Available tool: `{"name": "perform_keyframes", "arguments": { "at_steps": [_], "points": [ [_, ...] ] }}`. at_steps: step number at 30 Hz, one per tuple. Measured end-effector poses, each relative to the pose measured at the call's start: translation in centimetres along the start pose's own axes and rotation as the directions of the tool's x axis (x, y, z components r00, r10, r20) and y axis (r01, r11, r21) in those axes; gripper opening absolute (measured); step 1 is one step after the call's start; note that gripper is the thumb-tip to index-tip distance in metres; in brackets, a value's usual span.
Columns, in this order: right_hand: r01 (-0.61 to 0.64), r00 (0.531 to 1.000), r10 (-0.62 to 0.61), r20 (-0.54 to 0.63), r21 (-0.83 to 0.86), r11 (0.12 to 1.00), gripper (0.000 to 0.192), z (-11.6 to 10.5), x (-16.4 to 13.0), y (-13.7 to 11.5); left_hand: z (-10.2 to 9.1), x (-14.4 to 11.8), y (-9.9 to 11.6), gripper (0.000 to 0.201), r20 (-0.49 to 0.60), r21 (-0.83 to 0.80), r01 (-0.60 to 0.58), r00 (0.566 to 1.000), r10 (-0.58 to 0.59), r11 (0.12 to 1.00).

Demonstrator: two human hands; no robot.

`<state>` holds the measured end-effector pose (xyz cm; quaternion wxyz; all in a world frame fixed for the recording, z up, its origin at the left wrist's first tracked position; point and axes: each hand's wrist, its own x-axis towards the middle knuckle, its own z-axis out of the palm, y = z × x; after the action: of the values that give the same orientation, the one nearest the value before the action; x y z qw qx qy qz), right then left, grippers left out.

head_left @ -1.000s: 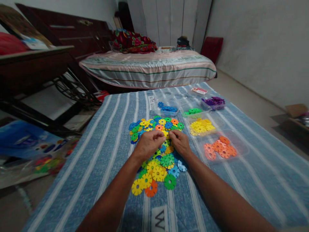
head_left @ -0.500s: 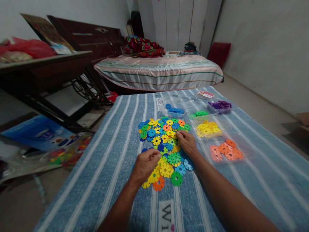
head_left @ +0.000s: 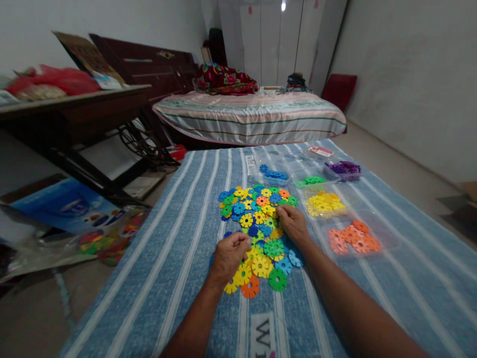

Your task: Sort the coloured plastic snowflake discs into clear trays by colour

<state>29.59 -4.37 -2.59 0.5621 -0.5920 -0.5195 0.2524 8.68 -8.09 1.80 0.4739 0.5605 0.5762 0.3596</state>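
Blue striped cloth (head_left: 179,258) — label reads "W" (head_left: 264,334).

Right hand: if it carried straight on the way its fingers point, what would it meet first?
The right hand points up and slightly left, so it would likely meet the mixed pile of discs first; depth is unclear.

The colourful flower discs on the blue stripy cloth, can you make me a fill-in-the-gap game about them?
1. The tray nearest the right hand holds only ____ discs.
2. The purple discs sit in the tray ____ from the person.
3. Both hands rest on the mixed pile, which lies on a cloth with blue and ____ stripes.
4. The left hand is curled into a loose ____.

Missing words: yellow; farthest; white; fist
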Motion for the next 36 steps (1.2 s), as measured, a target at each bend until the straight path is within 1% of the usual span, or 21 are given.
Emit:
{"name": "perform_keyframes", "arguments": {
  "at_steps": [9,20,29,36],
  "points": [
    [0.008,1.0,-0.008,0.006,0.006,1.0,0.042,-0.11,-0.13,0.28,0.17,0.33,-0.16,0.028,0.024,-0.033,0.018,1.0,-0.017,0.999],
    [-0.01,0.999,0.009,0.032,0.036,0.999,0.041,-0.12,-0.17,0.62,0.34,0.33,-0.11,0.027,0.016,-0.026,0.009,1.0,-0.009,1.0],
    [-0.002,1.0,0.002,0.014,0.019,1.0,0.039,-0.06,-0.26,-0.11,0.33,0.8,-0.97,0.025,0.02,-0.042,-0.008,1.0,0.009,0.999],
    [-0.01,1.0,0.009,0.025,0.022,1.0,0.039,-0.1,-0.19,-0.13,0.39,0.68,-0.83,0.026,0.024,-0.04,0.008,1.0,-0.007,0.999]
  ]
}}
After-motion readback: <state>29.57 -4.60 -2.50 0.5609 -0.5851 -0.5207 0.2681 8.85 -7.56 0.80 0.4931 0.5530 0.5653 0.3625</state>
